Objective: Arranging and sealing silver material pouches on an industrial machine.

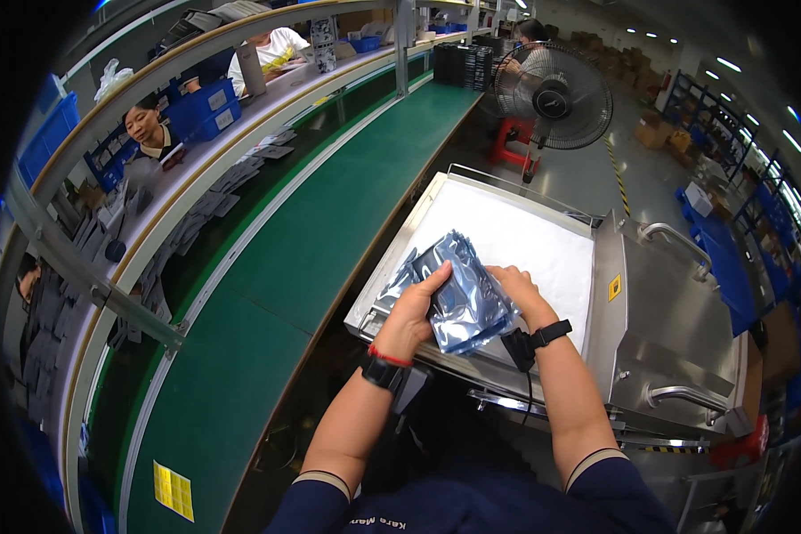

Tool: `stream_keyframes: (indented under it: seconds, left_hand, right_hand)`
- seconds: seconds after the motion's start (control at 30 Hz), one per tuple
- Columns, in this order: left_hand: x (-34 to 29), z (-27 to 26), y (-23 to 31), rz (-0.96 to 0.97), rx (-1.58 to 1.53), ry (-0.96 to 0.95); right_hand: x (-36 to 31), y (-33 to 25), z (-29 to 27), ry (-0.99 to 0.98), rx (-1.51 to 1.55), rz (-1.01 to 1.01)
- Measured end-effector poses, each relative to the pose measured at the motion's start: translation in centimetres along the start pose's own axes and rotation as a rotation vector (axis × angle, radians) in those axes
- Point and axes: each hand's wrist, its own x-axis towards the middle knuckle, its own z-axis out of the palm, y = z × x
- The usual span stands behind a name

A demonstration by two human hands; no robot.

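A stack of shiny silver antistatic bags [467, 298] is held up over the white bed [525, 227] of a stainless-steel machine. My left hand [409, 313] grips the stack from its left side, thumb lying across the front. At the right edge of the bags, my right hand [521, 289] closes its fingers on them, and part of the fingers is hidden. Another silver bag [392, 289] shows behind my left hand, by the left edge of the bed. What the bags contain cannot be made out.
The machine's metal lid [672, 303] with two bar handles stands at the right. Along the left runs a green conveyor belt [329, 258], with a yellow label sheet [173, 490] and black stacked trays [463, 67]. Beyond are shelving, several people and a fan [554, 98].
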Motion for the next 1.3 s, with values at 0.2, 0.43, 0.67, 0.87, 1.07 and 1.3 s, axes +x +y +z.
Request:
stream_keyframes:
  seconds: [0.2, 0.43, 0.67, 0.87, 1.07, 1.3]
  left_hand:
    - [3.7, -1.0, -1.8, -0.081, 0.000, 0.030]
    - [3.2, -0.4, -2.5, -0.012, 0.167, 0.099]
    - [4.0, -2.1, -2.5, -0.053, 0.155, 0.089]
    - [4.3, -2.9, -2.6, -0.061, 0.034, 0.045]
    - [3.6, -2.5, -1.8, 0.011, -0.213, -0.030]
    - [3.8, -2.7, -0.8, 0.062, -0.379, 0.001]
  right_hand:
    - [0.4, 2.5, 0.4, 0.157, 0.498, -0.205]
    - [-3.1, -2.3, -3.6, 0.089, 0.703, -0.114]
    - [-3.1, -2.6, -2.8, -0.079, 0.949, -0.079]
    - [-3.9, -0.7, -3.0, 0.032, 1.222, 0.086]
    - [-4.7, 2.4, -2.5, 0.217, 1.329, 0.204]
    - [-3.5, 4.0, 1.4, 0.270, 1.198, 0.156]
